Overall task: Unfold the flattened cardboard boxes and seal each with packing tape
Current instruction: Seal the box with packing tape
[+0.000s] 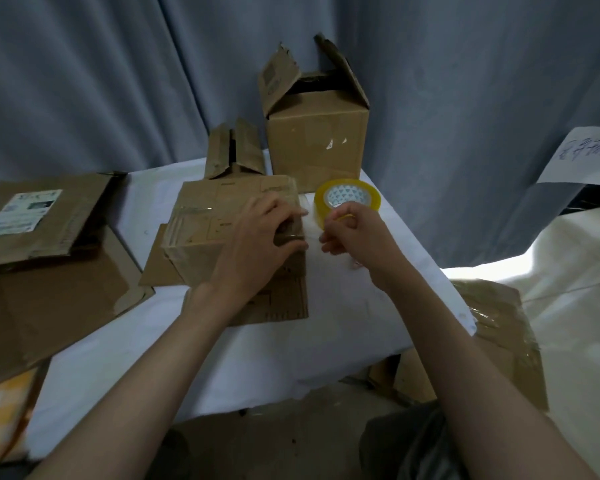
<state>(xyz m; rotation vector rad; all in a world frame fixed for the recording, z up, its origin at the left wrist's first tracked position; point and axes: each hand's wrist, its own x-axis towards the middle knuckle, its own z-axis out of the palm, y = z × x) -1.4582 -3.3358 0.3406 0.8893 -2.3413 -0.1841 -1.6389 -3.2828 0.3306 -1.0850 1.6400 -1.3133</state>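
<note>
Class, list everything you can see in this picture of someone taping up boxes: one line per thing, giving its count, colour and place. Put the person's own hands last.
small box: 1, brown, centre of the table, partly taped
tape roll: 1, yellowish clear, right of the small box
big box: 1, brown, back of the table, flaps open
narrow box: 1, brown, behind the small box, flaps up
flat cardboard: several overlapping sheets, brown, left side; top one bears a white label
flat sheet: 1, brown, under the small box
table: 1, white cover
curtain: grey-blue, behind
paper sign: 1, white, far right
left hand: presses on the small box
right hand: pinches clear tape beside the roll
</note>
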